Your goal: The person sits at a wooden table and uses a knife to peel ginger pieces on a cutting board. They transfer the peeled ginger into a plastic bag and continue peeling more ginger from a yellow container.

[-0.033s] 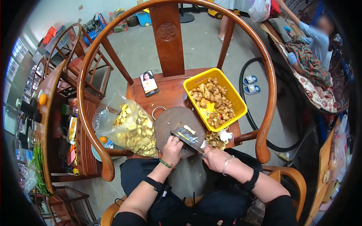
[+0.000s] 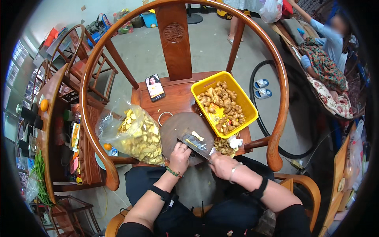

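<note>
My right hand point(image 2: 223, 166) is closed round the handle of a kitchen knife point(image 2: 200, 152). Its dark blade slants up and left across a round wooden chopping board point(image 2: 171, 128). Close against the near side of the blade, my left hand point(image 2: 179, 158) has its fingers curled down on the board; what they press on is hidden. Pale ginger pieces point(image 2: 197, 136) lie just beyond the blade. To the left leans a clear plastic bag point(image 2: 142, 138) full of sliced ginger. A yellow basket point(image 2: 252, 104) at the right holds whole ginger roots point(image 2: 223, 98).
Everything rests on a wooden armchair's seat point(image 2: 173, 90), ringed by its curved rail point(image 2: 278, 51). A phone point(image 2: 155, 87) lies at the back left. Peelings point(image 2: 224, 147) and crumpled white tissue point(image 2: 235, 141) sit below the basket. Farther right, a person point(image 2: 329, 41) is on a couch.
My right hand and the knife have shifted very slightly left, along with a small shift of the whole view. Nothing has been taken hold of or let go.
</note>
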A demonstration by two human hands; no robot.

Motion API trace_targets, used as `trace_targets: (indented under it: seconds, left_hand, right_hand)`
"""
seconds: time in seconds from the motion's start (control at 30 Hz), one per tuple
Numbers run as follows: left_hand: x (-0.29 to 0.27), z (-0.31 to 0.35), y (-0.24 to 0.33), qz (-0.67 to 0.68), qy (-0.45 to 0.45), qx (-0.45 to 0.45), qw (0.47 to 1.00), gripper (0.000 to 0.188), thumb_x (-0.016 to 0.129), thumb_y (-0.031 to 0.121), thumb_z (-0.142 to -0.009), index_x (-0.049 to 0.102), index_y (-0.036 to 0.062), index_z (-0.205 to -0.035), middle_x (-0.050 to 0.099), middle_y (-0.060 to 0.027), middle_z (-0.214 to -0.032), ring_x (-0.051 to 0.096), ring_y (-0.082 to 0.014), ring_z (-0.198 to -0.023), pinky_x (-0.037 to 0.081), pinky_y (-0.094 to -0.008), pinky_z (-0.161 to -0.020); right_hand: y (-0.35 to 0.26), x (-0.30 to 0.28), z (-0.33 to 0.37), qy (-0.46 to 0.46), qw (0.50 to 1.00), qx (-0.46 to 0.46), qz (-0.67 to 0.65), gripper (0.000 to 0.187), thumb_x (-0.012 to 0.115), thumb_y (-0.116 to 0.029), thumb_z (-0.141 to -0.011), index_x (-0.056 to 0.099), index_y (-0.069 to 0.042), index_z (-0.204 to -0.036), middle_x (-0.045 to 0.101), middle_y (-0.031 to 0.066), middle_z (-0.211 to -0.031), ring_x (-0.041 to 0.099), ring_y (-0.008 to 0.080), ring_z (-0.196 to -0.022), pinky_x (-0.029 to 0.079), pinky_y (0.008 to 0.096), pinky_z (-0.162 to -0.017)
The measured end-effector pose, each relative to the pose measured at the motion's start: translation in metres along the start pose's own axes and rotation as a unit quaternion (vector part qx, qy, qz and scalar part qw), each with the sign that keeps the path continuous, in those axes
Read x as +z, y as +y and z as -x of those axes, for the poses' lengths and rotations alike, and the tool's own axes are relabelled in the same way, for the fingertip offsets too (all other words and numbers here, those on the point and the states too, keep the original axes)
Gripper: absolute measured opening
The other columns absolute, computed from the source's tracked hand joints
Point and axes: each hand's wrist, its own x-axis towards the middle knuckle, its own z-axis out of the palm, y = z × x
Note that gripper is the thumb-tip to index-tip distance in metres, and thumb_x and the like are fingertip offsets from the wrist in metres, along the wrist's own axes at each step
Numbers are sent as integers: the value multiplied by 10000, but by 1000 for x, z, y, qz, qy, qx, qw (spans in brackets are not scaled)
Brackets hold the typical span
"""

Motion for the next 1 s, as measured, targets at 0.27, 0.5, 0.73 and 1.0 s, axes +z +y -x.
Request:
trace_targets:
  seconds: [0.27, 0.5, 0.73, 1.0]
  left_hand:
    - [2, -4, -1, 16, 49, -5, 999, 164, 628, -43, -687, 658, 28, -831, 609, -125, -893, 591, -325, -881, 507, -397, -756]
    - [3, -1, 0, 19, 65, -21, 998, 149, 636, -35, -718, 668, 25, -851, 602, -162, -949, 596, -342, -893, 506, -409, -772]
    - [3, 0, 3, 3, 69, -26, 997, 140, 640, -26, -722, 661, 21, -852, 600, -168, -969, 593, -354, -913, 504, -420, -801]
    - [-10, -18, 9, 16, 9, -18, 1000, 73, 637, 32, -730, 633, 14, -800, 604, -154, -960, 581, -335, -901, 507, -407, -773]
  right_hand:
    - [1, 23, -27, 79, 995, 13, -57, 300, 565, -232, -918, 469, 43, -987, 626, 285, -736, 631, 459, -732, 513, 509, -674]
    - [4, 28, 0, 170, 983, -67, -12, 302, 578, -230, -921, 459, 47, -928, 610, 254, -688, 620, 456, -657, 510, 512, -612]
    - [-12, 5, 28, 66, 997, 29, -8, 270, 567, -223, -918, 464, 25, -947, 639, 267, -734, 647, 445, -715, 528, 518, -660]
    - [16, 11, 33, 119, 986, 72, -95, 323, 581, -266, -916, 472, 35, -963, 627, 294, -745, 633, 461, -733, 515, 507, -683]
